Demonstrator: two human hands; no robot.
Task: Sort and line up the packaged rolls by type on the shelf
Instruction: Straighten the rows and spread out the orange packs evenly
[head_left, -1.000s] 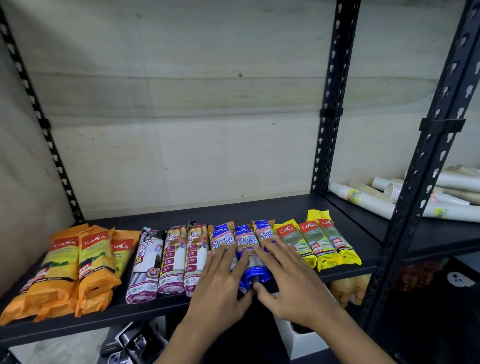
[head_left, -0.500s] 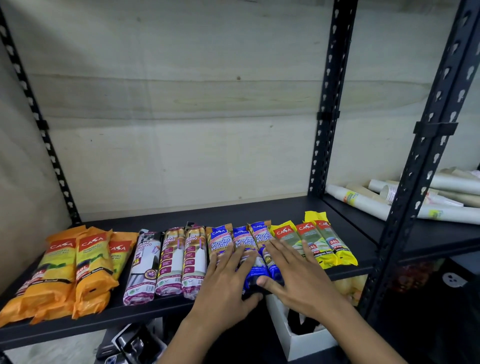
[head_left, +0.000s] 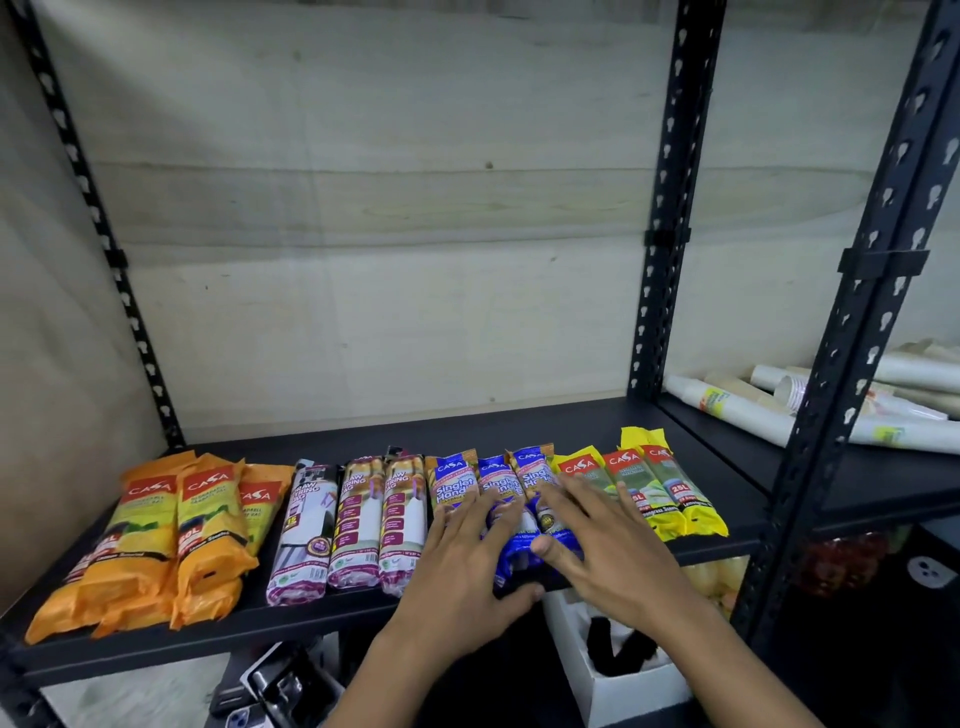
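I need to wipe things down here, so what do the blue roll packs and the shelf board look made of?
Blue packs: likely thin glossy plastic film, going by its shine, wrinkles and crimped ends. Shelf board: seemingly matt black painted metal like its punched uprights, though laminate is possible.

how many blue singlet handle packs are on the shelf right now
3, side by side mid-shelf: one beside the white drawstring packs, the middle one under both hands, one against the yellow packs. None seem hidden.
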